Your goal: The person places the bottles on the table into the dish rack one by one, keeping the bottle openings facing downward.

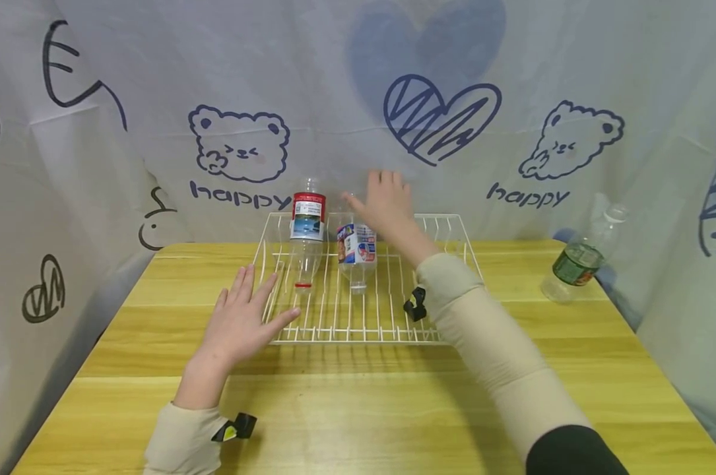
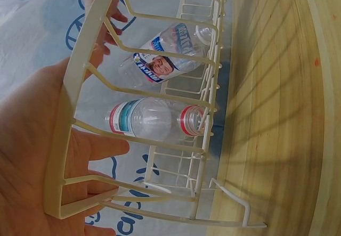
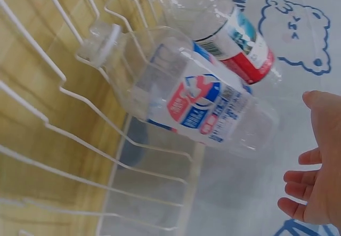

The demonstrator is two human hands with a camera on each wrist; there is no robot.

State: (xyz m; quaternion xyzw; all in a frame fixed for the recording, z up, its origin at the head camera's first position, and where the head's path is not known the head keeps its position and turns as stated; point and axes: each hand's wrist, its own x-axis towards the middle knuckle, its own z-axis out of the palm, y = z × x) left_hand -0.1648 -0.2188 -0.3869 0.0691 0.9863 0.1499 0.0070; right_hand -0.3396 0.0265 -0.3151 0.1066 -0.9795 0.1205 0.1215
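A pale curtain (image 1: 334, 66) is filling the upper half of the frame, wearing its blue hearts, bear drawings and "happy" lettering, and below it we are looking at a wood-grained worktop (image 1: 358, 412). Right at the middle of the frame, a white wire rack (image 1: 366, 342) is sitting on that surface, and we are counting two clear bottles in it! The red-labelled bottle (image 1: 308, 224) is standing neck-down left of centre; just beside it, to the right, the blue-and-white-labelled bottle (image 1: 356, 245) is also pointing its neck down between the wires.

Over at the lower left, we are watching the left hand (image 1: 239, 323) spreading its fingers by the rack's left edge; its grip is wide and holding nothing. At upper centre, the right hand (image 1: 389, 204) is hovering over the back of the rack, nearest the blue-and-white-labelled bottle. From the right wrist we are seeing a gap between them: this grip is loose and holding nothing, its fingers bending slightly. Out at the frame's right, a green-labelled bottle (image 1: 579, 265) is standing neck-up on the worktop, well apart from the rack.
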